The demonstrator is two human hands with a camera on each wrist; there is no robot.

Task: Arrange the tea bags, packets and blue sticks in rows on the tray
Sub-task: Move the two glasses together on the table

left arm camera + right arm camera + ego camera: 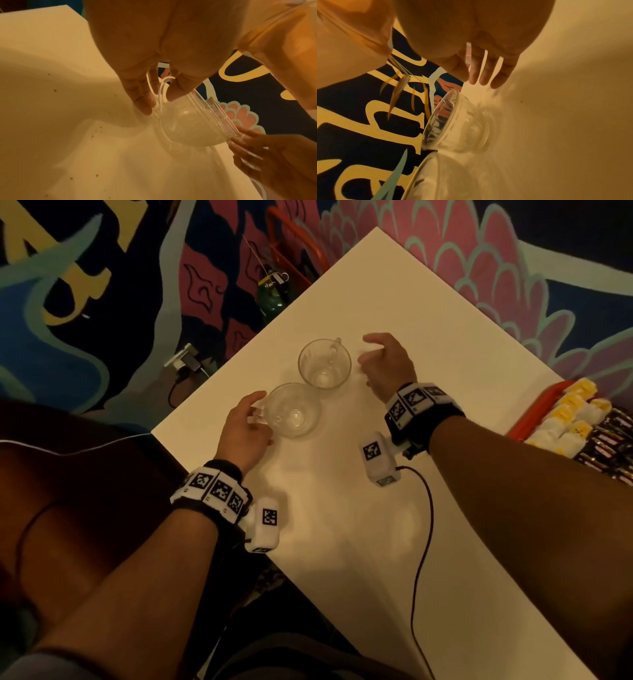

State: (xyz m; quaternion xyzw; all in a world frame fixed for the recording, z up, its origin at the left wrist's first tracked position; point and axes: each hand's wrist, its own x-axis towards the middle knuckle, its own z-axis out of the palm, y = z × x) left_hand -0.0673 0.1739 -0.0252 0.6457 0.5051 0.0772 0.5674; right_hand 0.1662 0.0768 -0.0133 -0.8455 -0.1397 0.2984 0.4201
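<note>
Smooth white table (394,302), two round clear glass cups touching, my left hand (244,429) pinching near cup (294,409) handle, my right hand (387,364) loosely uncurled, unladen, beside far cup (324,363), red tray (534,412) of papery tea bags (568,412), glossy dark packets (613,436) well right of cups.

The head view looks steeply down on the white desk (394,302) from above. Each wrist view sits low and close under its palm, facing along the fingers. All three share the two glass cups (294,414); the left wrist view also catches the right hand (274,155) at lower right.
</note>
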